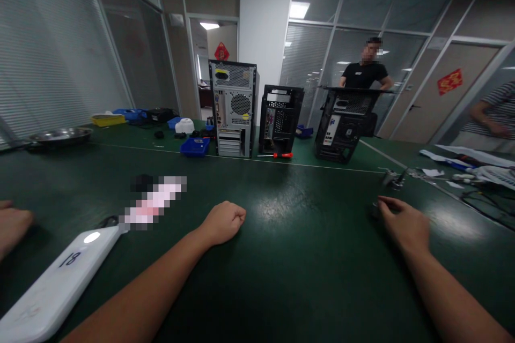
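My left hand (223, 223) rests on the green tabletop (281, 268) with its fingers curled into a fist. Nothing shows in it. Farther right, my right hand (407, 228) has thumb and fingers drawn together at a small dark object (375, 210), too blurred to name. Just beyond those fingertips stands a small metallic part (393, 179). Left of my left arm lies a long white device marked "18" (66, 270), its far end near a blurred-out patch.
Three computer cases (234, 110) (280, 120) (344, 123) stand across the table. A red-handled screwdriver (284, 155), blue bin (195, 147) and metal tray (60, 137) lie around them. Cables (488, 198) are at right. Another person's hand (14, 226) is at left; a person (364, 72) stands behind.
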Demonstrator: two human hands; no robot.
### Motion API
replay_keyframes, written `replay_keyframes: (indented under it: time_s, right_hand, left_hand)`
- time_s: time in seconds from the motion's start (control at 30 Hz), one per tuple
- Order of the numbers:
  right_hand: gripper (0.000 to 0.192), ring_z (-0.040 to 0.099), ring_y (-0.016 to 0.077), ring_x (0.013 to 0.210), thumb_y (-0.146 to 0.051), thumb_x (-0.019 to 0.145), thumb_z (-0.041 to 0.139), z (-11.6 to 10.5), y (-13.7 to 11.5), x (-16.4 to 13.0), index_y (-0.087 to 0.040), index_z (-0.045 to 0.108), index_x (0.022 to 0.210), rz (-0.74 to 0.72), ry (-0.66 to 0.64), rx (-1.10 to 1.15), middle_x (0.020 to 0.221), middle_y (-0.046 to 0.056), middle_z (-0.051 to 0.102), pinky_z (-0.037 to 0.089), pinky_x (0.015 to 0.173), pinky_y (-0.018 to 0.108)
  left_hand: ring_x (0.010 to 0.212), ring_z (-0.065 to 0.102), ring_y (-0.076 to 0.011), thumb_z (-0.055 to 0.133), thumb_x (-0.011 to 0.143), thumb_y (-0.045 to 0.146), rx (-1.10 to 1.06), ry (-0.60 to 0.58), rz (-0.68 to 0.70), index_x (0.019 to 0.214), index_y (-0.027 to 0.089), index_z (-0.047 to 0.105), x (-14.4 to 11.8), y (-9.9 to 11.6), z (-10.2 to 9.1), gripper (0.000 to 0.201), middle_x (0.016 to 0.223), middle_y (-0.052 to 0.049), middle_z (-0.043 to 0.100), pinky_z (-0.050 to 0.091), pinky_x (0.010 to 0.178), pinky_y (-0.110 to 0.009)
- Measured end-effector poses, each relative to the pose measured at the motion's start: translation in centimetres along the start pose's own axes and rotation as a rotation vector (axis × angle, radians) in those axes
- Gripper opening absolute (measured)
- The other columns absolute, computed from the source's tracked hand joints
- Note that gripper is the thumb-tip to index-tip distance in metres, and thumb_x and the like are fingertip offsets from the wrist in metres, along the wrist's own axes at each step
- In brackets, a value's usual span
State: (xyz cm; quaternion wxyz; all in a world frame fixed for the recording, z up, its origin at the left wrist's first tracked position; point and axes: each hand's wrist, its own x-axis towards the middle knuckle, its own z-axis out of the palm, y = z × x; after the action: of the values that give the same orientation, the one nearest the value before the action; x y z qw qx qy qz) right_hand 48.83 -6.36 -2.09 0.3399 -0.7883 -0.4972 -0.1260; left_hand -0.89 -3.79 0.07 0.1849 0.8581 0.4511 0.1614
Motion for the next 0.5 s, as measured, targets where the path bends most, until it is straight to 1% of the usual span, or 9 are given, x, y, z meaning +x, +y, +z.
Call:
replay_keyframes:
  time_s: [0.1,0.23,0.37,0.5]
  right_hand:
    - [0.047,0.063,0.0266,0.076,-0.054,0.083,0.05,0.19,0.29,0.04,-0.023,0.075,0.108,0.006,-0.021,-0.023,0.09,0.009,0.072,0.047,0.071,0.04]
    - [0.046,0.062,0.0264,0.077,-0.055,0.083,0.05,0.25,0.58,0.09,-0.024,0.074,0.107,0.034,0.017,-0.056,0.095,0.009,0.072,0.046,0.068,0.039]
    - [0.04,0.064,0.0246,0.083,-0.048,0.083,0.052,0.11,0.3,-0.04,-0.024,0.074,0.106,-0.02,0.052,-0.009,0.101,0.008,0.072,0.047,0.074,0.039]
    - [0.036,0.065,0.0243,0.084,-0.041,0.081,0.054,-0.03,-0.15,-0.22,-0.023,0.075,0.104,-0.027,0.037,0.031,0.098,0.007,0.073,0.048,0.079,0.039]
  left_hand:
    - [0.058,0.049,-0.0141,0.04,0.072,0.014,0.013,0.0,-0.002,0.056,0.019,0.048,0.02,-0.02,0.02,0.019,0.055,0.001,0.05,0.03,0.059,-0.026]
    - [0.057,0.048,-0.014,0.04,0.072,0.014,0.039,0.006,0.0,0.056,0.019,0.048,0.07,-0.3,0.2,0.018,0.054,0.001,0.049,0.029,0.058,-0.027]
    - [0.057,0.048,-0.0139,0.04,0.072,0.014,0.037,0.005,0.014,0.057,0.019,0.048,0.09,-0.47,0.33,0.018,0.055,0.002,0.048,0.029,0.059,-0.027]
    - [0.057,0.049,-0.0142,0.041,0.073,0.015,0.019,0.002,-0.003,0.056,0.019,0.047,0.03,-0.3,0.2,0.018,0.056,0.001,0.049,0.029,0.058,-0.027]
